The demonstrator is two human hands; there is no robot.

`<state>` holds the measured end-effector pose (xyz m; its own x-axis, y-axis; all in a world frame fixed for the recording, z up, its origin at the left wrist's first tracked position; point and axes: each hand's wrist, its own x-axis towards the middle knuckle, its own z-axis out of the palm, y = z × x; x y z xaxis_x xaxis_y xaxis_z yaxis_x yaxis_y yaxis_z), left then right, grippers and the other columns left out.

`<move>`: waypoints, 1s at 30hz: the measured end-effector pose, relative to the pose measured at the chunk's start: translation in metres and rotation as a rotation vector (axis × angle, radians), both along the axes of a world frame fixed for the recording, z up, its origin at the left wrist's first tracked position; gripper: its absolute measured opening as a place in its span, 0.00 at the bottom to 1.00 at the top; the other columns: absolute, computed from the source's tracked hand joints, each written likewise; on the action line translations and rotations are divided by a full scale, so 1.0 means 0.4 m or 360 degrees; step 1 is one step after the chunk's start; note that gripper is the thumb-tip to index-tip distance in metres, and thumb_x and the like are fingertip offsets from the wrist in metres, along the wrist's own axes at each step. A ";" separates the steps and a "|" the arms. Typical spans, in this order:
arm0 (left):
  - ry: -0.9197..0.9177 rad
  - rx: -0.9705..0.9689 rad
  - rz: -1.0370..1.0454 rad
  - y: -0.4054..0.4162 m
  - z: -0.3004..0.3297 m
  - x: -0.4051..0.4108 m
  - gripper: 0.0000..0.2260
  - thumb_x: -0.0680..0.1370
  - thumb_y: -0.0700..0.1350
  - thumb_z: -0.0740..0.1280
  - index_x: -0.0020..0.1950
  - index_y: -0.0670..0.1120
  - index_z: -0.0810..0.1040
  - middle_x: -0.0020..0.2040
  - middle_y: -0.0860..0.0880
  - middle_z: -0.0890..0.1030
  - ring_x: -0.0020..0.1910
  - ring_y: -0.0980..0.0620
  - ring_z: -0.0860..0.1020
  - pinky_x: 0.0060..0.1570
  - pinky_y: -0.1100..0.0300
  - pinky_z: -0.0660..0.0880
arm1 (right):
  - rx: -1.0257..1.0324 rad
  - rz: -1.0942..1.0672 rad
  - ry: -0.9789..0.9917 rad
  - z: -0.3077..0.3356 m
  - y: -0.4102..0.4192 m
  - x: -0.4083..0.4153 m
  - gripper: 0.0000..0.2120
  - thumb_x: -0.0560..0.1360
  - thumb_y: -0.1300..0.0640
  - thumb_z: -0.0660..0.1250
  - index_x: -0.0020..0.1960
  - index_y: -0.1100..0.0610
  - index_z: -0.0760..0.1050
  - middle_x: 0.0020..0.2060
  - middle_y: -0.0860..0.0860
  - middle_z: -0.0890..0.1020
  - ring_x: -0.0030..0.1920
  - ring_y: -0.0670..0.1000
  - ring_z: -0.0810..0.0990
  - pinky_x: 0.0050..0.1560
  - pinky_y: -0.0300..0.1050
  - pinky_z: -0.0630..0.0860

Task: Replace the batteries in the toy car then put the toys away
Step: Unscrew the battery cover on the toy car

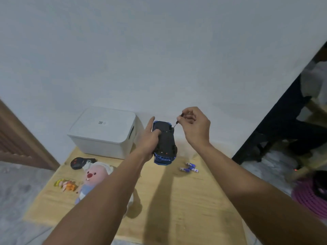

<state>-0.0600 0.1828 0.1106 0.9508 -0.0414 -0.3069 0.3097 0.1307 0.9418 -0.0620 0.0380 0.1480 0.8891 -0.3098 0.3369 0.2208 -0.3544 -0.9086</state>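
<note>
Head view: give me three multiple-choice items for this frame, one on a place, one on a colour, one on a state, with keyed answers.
1. Where do the batteries lie?
A. On the table, right of the toy car
B. Inside the white box
C. On the plush toy

2. What colour is the toy car's body?
A. Red
B. Blue
C. Yellow

3. How is the car held?
A. Wheels down on the table
B. Underside up in the left hand
C. Inside the box

Answers: 1 A, they lie on bare wood; 2 B, blue bumper shows; 3 B, the right hand holds a screwdriver at the black underside.
</note>
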 end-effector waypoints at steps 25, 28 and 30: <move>-0.0315 0.0046 0.0067 -0.124 0.069 0.054 0.21 0.78 0.36 0.60 0.67 0.55 0.71 0.60 0.46 0.76 0.52 0.44 0.79 0.42 0.54 0.80 | 0.0136 0.0094 -0.0103 0.032 -0.104 0.094 0.06 0.70 0.64 0.74 0.44 0.58 0.78 0.36 0.44 0.82 0.36 0.40 0.82 0.42 0.32 0.78; -0.0335 0.0075 0.0061 -0.129 0.073 0.062 0.21 0.78 0.37 0.60 0.67 0.55 0.70 0.60 0.47 0.76 0.51 0.44 0.79 0.41 0.55 0.80 | 0.0153 0.0102 -0.0099 0.033 -0.110 0.106 0.06 0.70 0.64 0.73 0.44 0.58 0.78 0.37 0.45 0.82 0.38 0.43 0.83 0.43 0.35 0.79; -0.0338 0.0083 0.0052 -0.133 0.075 0.066 0.21 0.78 0.37 0.60 0.68 0.55 0.70 0.60 0.46 0.75 0.50 0.45 0.79 0.39 0.56 0.79 | 0.0153 0.0104 -0.0103 0.032 -0.112 0.112 0.06 0.70 0.63 0.73 0.44 0.58 0.78 0.37 0.46 0.83 0.39 0.46 0.83 0.44 0.37 0.80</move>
